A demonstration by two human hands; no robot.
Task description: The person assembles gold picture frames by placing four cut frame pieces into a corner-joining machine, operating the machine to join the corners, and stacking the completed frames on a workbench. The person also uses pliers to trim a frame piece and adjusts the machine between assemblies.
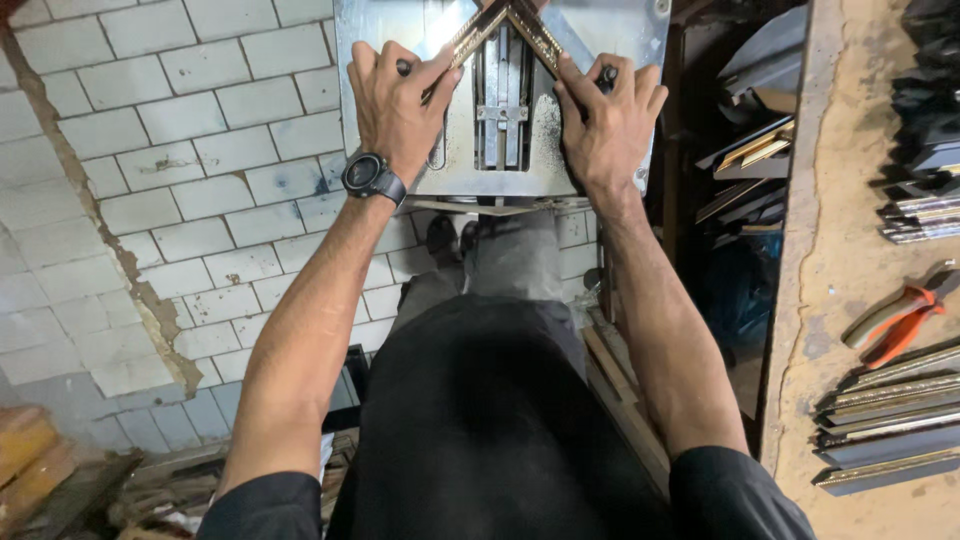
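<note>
Two ornate gold-and-dark frame moulding pieces meet in a mitred corner at the top of a metal joining machine table [450,180]. My left hand [395,100], with a black watch on the wrist, presses down on the left moulding piece [470,38]. My right hand [610,120] presses on the right moulding piece [538,40]. A slotted metal guide [502,110] runs down the table between my hands.
A worn wooden bench [850,250] stands at the right with orange-handled pliers [895,315] and stacks of cut moulding pieces [890,430]. More dark mouldings [930,120] lie at its far end. White tiled floor [180,200] spreads left; wood scraps [60,470] lie at bottom left.
</note>
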